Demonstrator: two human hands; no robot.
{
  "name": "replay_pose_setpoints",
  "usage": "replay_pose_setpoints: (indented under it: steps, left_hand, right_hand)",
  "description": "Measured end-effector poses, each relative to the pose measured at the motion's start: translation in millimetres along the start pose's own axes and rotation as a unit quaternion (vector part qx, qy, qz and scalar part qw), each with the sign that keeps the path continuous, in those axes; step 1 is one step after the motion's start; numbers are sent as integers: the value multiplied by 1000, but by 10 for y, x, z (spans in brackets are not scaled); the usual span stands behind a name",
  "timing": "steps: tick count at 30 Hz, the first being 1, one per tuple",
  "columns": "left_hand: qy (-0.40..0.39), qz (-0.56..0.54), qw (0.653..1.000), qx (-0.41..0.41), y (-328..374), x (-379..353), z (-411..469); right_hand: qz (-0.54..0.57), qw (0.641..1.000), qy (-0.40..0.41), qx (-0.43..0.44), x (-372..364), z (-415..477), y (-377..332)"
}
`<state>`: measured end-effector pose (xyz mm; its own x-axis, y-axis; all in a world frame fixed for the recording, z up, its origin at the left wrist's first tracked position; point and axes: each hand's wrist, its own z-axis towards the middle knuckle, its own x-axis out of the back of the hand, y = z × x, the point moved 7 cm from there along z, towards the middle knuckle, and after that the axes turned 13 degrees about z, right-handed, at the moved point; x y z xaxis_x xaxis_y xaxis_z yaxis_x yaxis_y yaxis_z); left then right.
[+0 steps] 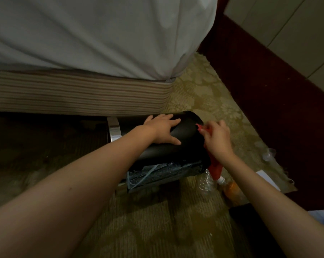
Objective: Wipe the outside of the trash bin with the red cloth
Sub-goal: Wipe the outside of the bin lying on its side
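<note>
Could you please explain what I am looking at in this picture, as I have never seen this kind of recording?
There is no machine here: one camera sits on a person's head and looks down at their bare arms. A black trash bin lies on its side on the patterned carpet, beside a bed. The left hand rests flat on the bin, fingers spread. The right hand grips a red cloth at the bin's right end. A clear plastic bottle and an orange-filled bottle lie on the carpet near the cloth.
</note>
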<state>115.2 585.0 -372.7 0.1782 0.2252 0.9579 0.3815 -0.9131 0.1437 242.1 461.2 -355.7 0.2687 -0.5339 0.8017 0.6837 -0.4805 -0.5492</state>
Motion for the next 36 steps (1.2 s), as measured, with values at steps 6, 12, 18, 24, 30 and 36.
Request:
replay_pose_setpoints:
  steps: [6,12,18,24,30,36]
  left_hand:
    - [3,6,1000,6,-21,-43,15]
    - [3,-89,996,-2,-25,59,-83]
    - [106,5,993,59,-451,383,-606]
    - [168,102,966,165,-833,273,-1286]
    - [74,-176,932,307,-1068,-96,-1522]
    - [88,-335,885,312,-822,-149,-1553]
  right_hand:
    - [-44,996,-44,-60,-215,613,-203]
    - [-67,994,-62,-65,-223,588,-202]
    - [-47,994,-64,-71,-102,385,-214]
    - [-50,994,-55,-82,-46,199,-225]
    - [9,994,-61,-93,47,-15,-182]
    - [49,990,-54,-121,105,-132,-153]
